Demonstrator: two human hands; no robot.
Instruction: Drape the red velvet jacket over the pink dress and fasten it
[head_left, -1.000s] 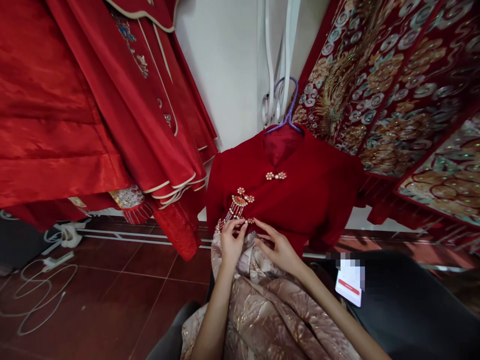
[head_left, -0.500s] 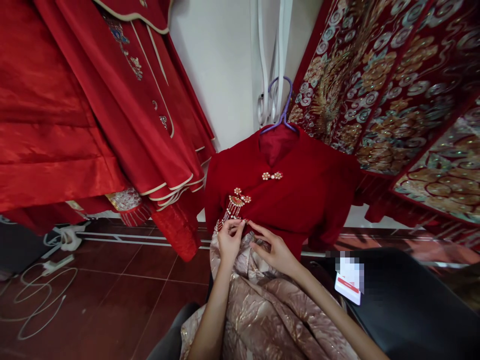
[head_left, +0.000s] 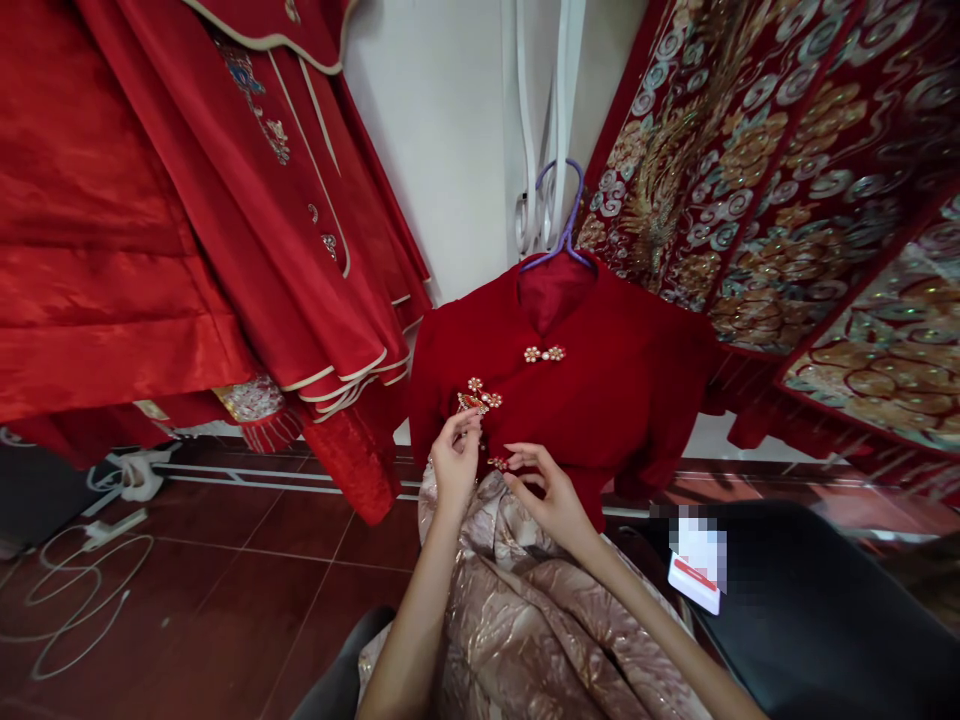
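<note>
A red velvet dress top (head_left: pixel 592 390) with beaded flower fasteners hangs on a purple hanger (head_left: pixel 570 205). On its left side is a fan-shaped brooch (head_left: pixel 472 402), its tassels mostly covered by my left hand (head_left: pixel 454 460). The fingertips of that hand are drawn together at the brooch's lower edge. Lower down lies a small flower fastener (head_left: pixel 498 463). My right hand (head_left: pixel 549 490) is beside this fastener, thumb and fingers apart, with nothing visible between them. Below both hands, pinkish-gold patterned fabric (head_left: pixel 517 610) spreads in folds over the lap.
Red garments (head_left: pixel 150 200) hang at left, and an embroidered garment (head_left: pixel 750 200) hangs at right. A lit phone (head_left: pixel 694 585) rests on a black seat (head_left: pixel 825 610). White cables (head_left: pixel 97 570) and a power strip (head_left: pixel 116 530) lie on the tiled floor.
My left hand has left the lower flower fastener and moved up to the fan-shaped brooch, covering its tassels. My right hand has shifted slightly, and the lower fastener now shows between the hands.
</note>
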